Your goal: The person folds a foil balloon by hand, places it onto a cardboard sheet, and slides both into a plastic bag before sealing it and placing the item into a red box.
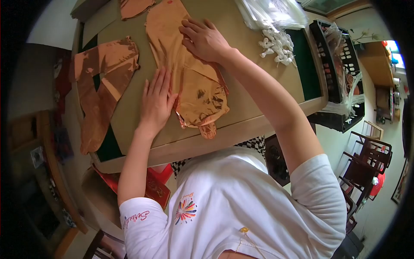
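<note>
Currently rests R hand (206,41) on gold foil piece (185,71), upper ctr of frame, flat on table (252,77), fingers slightly apart; lays L hand (156,101) at foil's left edge, fingers nearly together, thumb out. Shows 2nd foil piece (113,64) upper left, white bunch (278,45) near clear plastic (274,13) upper right.

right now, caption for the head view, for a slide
Left hand at the edge and right hand on a flat copper-colored foil balloon across a table

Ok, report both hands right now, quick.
Left hand: open, fingers extended, at the edge of the shiny foil, no grip visible.
Right hand: open, resting on the same foil, no grip visible.
</note>
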A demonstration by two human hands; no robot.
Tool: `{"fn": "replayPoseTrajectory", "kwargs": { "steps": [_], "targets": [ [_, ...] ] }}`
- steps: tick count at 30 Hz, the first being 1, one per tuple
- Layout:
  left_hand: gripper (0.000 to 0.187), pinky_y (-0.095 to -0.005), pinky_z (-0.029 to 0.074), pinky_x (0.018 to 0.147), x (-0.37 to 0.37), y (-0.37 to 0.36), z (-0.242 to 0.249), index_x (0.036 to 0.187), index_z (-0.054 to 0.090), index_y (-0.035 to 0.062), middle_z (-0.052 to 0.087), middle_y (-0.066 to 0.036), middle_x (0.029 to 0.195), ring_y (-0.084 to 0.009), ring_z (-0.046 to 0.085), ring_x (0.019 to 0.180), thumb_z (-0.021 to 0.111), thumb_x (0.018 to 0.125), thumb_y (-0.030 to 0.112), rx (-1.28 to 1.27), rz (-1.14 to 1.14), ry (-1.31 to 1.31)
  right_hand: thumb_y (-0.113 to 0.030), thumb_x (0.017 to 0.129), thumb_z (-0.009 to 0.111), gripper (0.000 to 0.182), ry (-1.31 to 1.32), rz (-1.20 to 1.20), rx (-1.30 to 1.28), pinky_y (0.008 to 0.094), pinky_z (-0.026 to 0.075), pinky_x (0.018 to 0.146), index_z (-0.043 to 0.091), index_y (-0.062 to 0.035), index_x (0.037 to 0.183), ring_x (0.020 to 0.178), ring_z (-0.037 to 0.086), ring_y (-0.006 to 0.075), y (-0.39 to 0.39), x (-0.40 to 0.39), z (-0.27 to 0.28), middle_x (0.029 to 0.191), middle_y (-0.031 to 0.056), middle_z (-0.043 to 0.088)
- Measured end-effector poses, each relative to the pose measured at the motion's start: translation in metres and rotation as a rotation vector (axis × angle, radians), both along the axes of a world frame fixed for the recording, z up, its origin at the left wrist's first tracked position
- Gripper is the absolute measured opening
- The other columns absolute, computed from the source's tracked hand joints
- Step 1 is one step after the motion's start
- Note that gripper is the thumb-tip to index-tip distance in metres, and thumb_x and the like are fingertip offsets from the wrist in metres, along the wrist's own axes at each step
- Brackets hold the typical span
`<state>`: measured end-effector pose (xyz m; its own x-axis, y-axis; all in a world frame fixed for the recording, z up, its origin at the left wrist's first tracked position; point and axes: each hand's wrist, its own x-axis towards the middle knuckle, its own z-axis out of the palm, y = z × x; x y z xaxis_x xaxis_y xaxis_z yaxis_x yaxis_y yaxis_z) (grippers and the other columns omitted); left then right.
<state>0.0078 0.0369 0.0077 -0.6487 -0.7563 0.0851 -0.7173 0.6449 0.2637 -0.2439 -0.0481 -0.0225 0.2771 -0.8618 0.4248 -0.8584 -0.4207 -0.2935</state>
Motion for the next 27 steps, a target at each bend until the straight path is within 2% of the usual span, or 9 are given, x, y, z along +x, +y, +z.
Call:
{"fn": "replayPoseTrajectory", "kwargs": {
  "steps": [7, 10, 16, 18, 21, 22, 27],
  "targets": [
    [0.053, -0.0511, 0.022, 0.114, 0.003, -0.006, -0.012, 0.147, 0.030, 0.0025, 0.027, -0.016, 0.154, -0.0338, 0.028, 0.141, 0.045, 0.100, 0.021, 0.057, 0.100, 0.326, -0.034, 0.096, 0.046, 0.043, 0.015, 0.001, -0.001, 0.0518, 0.025, 0.113, 0.053, -0.0077, 0.129, 0.138, 0.036, 0.0244, -0.002, 0.000, -0.002, 0.143, 0.0116, 0.046],
    [0.050, -0.0503, 0.024, 0.113, -0.006, -0.024, -0.011, 0.146, 0.032, 0.0012, 0.027, -0.018, 0.153, -0.0348, 0.029, 0.140, 0.043, 0.101, 0.021, 0.005, 0.093, 0.384, -0.033, 0.096, 0.046, 0.043, 0.021, 0.005, 0.004, 0.0507, 0.024, 0.113, 0.053, -0.0076, 0.129, 0.137, 0.036, 0.0246, -0.002, 0.000, 0.000, 0.143, 0.0116, 0.046],
    [0.040, -0.0505, 0.030, 0.110, -0.021, -0.071, -0.015, 0.136, 0.044, -0.0006, 0.038, -0.021, 0.145, -0.0369, 0.037, 0.134, 0.042, 0.101, 0.020, -0.275, 0.144, 0.098, -0.034, 0.096, 0.047, 0.043, 0.044, -0.015, -0.003, 0.0489, 0.025, 0.113, 0.052, -0.0075, 0.130, 0.137, 0.037, 0.0249, 0.000, 0.002, 0.008, 0.141, 0.0115, 0.047],
    [0.039, -0.0508, 0.032, 0.109, -0.022, -0.075, -0.018, 0.133, 0.045, -0.0008, 0.041, -0.022, 0.143, -0.0371, 0.039, 0.132, 0.042, 0.101, 0.021, -0.268, 0.152, 0.102, -0.034, 0.096, 0.049, 0.043, 0.074, -0.034, -0.030, 0.0475, 0.028, 0.111, 0.051, -0.0078, 0.129, 0.135, 0.039, 0.0256, 0.001, 0.002, 0.007, 0.140, 0.0109, 0.048],
    [0.039, -0.0508, 0.033, 0.108, -0.023, -0.074, -0.015, 0.131, 0.047, -0.0009, 0.042, -0.022, 0.142, -0.0365, 0.041, 0.132, 0.043, 0.101, 0.024, -0.265, 0.157, 0.067, -0.038, 0.095, 0.047, 0.047, -0.064, 0.004, -0.001, 0.0500, 0.024, 0.113, 0.051, -0.0077, 0.130, 0.136, 0.038, 0.0256, 0.001, 0.002, 0.006, 0.140, 0.0121, 0.048],
    [0.040, -0.0507, 0.034, 0.108, -0.023, -0.073, -0.014, 0.131, 0.047, -0.0009, 0.042, -0.022, 0.143, -0.0362, 0.041, 0.132, 0.043, 0.101, 0.025, -0.268, 0.160, 0.050, -0.039, 0.095, 0.048, 0.047, -0.038, 0.000, 0.003, 0.0503, 0.025, 0.113, 0.051, -0.0081, 0.131, 0.136, 0.038, 0.0256, 0.002, 0.002, 0.007, 0.140, 0.0121, 0.048],
    [0.049, -0.0515, 0.028, 0.112, -0.019, -0.062, -0.011, 0.140, 0.039, 0.0011, 0.036, -0.018, 0.148, -0.0332, 0.034, 0.138, 0.046, 0.100, 0.027, -0.205, 0.098, 0.005, -0.041, 0.094, 0.049, 0.048, 0.028, -0.007, -0.030, 0.0511, 0.026, 0.112, 0.051, -0.0098, 0.131, 0.135, 0.039, 0.0256, 0.001, 0.001, 0.003, 0.140, 0.0122, 0.048]
  ]
}}
